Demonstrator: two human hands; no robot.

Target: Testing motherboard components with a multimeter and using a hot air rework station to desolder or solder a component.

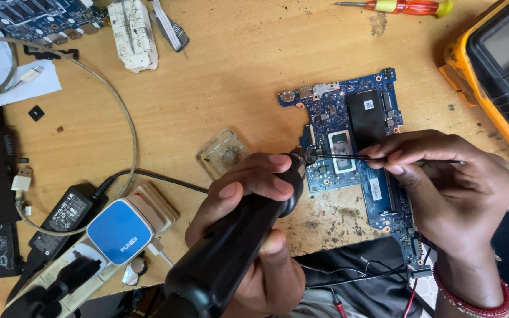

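A scuffed wooden tabletop [231, 76] carries a blue circuit board [349, 147]; a clear plastic dish [223, 153]; a red-handled screwdriver [407, 6]; a yellow multimeter [496, 65]; a black power adapter [63, 218]; a white charger [132, 32].

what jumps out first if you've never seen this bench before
The blue circuit board at centre right draws the eye, with both hands meeting over it. The left hand grips a thick black handheld tool whose tip is at the board's left edge, while the right hand pinches a thin black probe across it. A yellow meter sits at the top right corner.
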